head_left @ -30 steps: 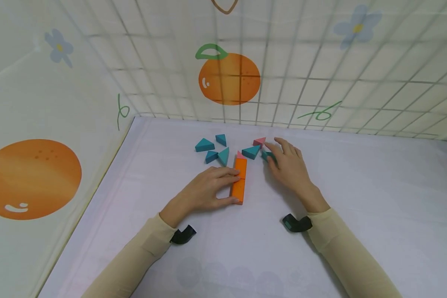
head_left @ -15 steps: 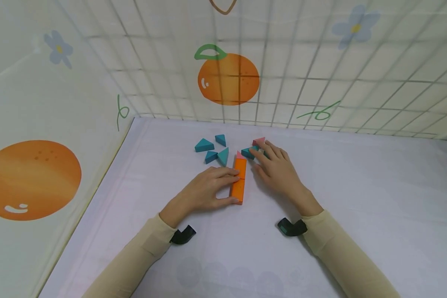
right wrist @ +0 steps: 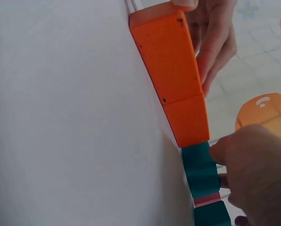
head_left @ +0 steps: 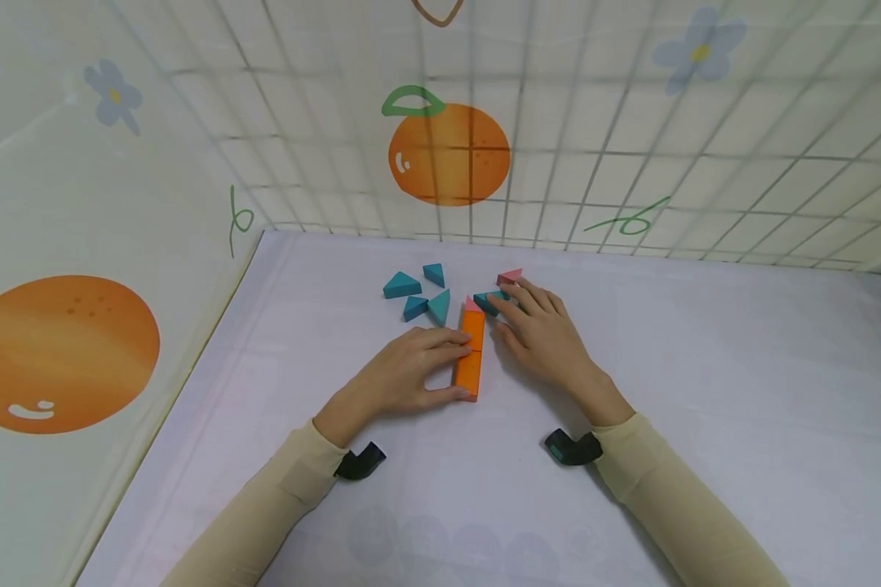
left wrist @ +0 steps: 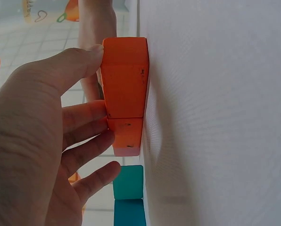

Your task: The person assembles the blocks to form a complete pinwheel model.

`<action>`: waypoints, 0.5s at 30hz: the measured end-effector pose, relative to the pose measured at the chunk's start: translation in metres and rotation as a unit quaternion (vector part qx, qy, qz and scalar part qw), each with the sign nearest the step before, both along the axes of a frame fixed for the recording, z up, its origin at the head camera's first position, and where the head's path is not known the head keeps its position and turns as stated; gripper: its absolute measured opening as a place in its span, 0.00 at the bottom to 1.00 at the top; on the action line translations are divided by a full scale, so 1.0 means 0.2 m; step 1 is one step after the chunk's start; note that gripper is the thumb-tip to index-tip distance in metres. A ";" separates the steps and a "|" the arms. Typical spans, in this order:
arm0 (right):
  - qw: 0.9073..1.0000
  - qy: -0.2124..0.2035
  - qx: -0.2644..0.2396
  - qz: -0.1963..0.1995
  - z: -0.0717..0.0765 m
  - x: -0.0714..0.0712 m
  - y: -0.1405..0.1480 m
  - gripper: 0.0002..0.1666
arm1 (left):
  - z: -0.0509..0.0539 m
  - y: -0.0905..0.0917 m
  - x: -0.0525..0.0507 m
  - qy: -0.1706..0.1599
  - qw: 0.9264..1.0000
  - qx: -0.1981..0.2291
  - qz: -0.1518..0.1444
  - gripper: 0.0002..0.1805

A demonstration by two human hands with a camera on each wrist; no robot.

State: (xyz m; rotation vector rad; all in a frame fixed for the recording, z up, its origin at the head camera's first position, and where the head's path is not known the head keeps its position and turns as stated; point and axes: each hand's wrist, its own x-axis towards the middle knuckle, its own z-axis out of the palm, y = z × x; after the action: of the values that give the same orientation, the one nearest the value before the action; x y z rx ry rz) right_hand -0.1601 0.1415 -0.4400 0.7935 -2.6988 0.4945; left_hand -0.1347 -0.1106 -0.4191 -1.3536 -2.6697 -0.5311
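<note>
Two orange rectangular blocks [head_left: 469, 371] lie end to end on the white table, with a pink triangular block [head_left: 472, 304] at their far end. My left hand [head_left: 413, 371] rests its thumb and fingertips on the top edge of the orange blocks; in the left wrist view its little finger sits free of them. Just right of the row, my right hand [head_left: 554, 338] pinches a teal triangular block [head_left: 484, 302] between thumb and index finger. In the right wrist view that teal block [right wrist: 199, 172] stands beside the orange row. Another teal block [right wrist: 211, 215] is hidden from the head view under the fingers.
Several loose teal triangular blocks [head_left: 402, 285] lie left of the row's far end. A second pink triangular block [head_left: 509, 277] sits beyond my right fingertips. A wall hanging [head_left: 558, 147] with printed oranges borders the back of the table.
My right hand has shifted left and slightly nearer, from the right-hand teal block to the one beside the orange row. The left hand and the orange blocks stay still.
</note>
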 end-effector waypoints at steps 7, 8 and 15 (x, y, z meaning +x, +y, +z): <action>1.000 0.001 -0.001 0.001 0.00 0.00 -0.01 0.25 | 0.00 0.00 0.00 -0.003 1.000 0.002 0.003 0.33; 1.000 -0.001 0.000 0.000 0.00 0.00 -0.01 0.26 | 0.00 0.00 0.00 -0.003 1.000 0.001 0.003 0.33; 1.000 -0.014 -0.006 0.000 0.00 0.01 -0.03 0.28 | 0.00 0.00 0.00 -0.005 1.000 0.004 0.002 0.33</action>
State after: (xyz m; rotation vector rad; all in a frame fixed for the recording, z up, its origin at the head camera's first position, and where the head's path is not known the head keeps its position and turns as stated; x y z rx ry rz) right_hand -0.1576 0.1364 -0.4394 0.7895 -2.7180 0.5253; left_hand -0.1342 -0.1106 -0.4188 -1.3467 -2.6749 -0.5485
